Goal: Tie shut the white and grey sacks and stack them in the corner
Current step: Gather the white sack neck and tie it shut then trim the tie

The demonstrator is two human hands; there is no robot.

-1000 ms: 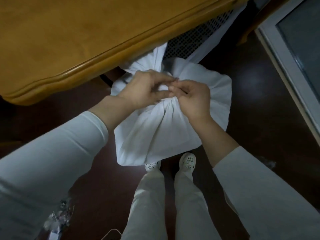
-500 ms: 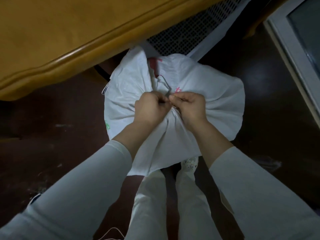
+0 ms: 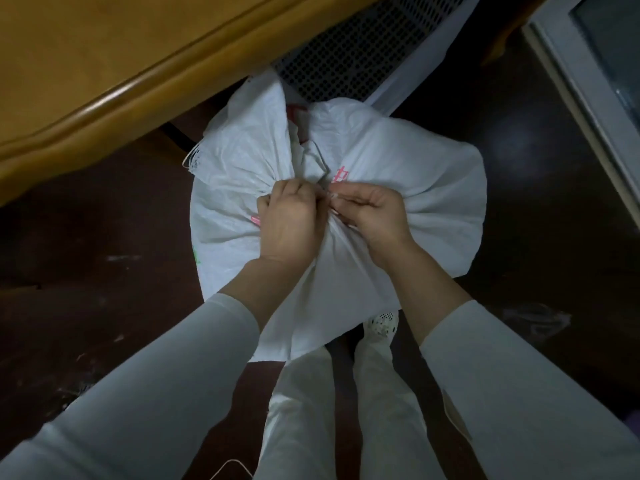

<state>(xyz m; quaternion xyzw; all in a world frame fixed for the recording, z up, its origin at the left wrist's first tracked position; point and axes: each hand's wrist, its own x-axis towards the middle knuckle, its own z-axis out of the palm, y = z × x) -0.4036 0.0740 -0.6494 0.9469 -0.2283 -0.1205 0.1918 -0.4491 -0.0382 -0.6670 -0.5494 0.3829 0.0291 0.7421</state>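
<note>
A full white sack (image 3: 415, 188) with faint red print stands on the dark floor in front of my feet. Its top is gathered into a bunch at the middle. My left hand (image 3: 291, 223) and my right hand (image 3: 372, 216) sit side by side on that bunch, both pinching a thin tie string (image 3: 320, 161) that loops up from the gather. Loose sack cloth (image 3: 249, 133) fans out beyond my fingers. The knot itself is hidden under my fingers. No grey sack shows.
A wooden table edge (image 3: 114, 95) overhangs at the upper left, close to the sack. A white perforated panel (image 3: 356, 46) lies behind the sack. A pale door frame (image 3: 581, 84) runs along the right. Scraps of string (image 3: 536, 320) lie on the floor at right.
The sack's loose top has spread out and red print now shows. My hands have drawn together on the gathered neck and hold the string, lower and closer to me than before.
</note>
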